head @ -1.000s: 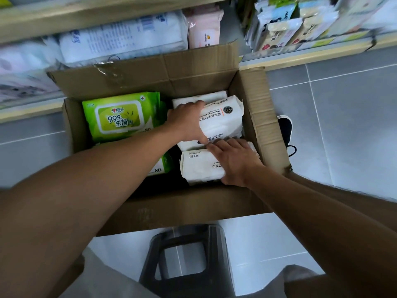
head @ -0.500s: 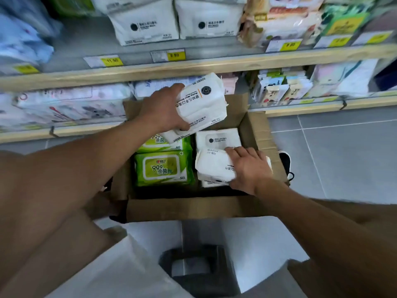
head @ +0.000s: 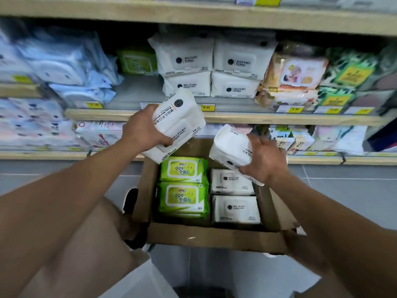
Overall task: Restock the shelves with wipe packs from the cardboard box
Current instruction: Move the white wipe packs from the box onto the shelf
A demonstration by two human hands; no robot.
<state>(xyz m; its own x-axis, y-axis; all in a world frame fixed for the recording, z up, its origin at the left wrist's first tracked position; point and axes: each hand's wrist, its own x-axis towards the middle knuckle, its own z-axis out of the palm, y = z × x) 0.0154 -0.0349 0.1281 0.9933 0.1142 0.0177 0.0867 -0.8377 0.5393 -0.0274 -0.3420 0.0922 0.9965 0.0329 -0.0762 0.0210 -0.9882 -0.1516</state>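
My left hand [head: 144,130] grips a stack of white wipe packs [head: 178,121], lifted in front of the middle shelf edge [head: 236,118]. My right hand [head: 264,158] holds another white wipe pack [head: 231,146] tilted above the box's right side. Below them the open cardboard box [head: 214,236] holds two green wipe packs [head: 183,183] on the left and two white packs [head: 234,196] on the right. On the middle shelf stand matching white packs [head: 211,65], with a bare grey gap [head: 137,91] to their left.
Blue packs [head: 64,67] fill the shelf's left, patterned packs [head: 296,76] its right. The lowest shelf [head: 64,154] carries more packs behind the box. A black shoe [head: 130,200] stands beside the box on the grey tiled floor. Yellow price tags line the shelf edge.
Both hands have risen out of the box, each with white packs. The left moved up toward the middle shelf; the right lifted its pack off the stack. My view tilted upward.
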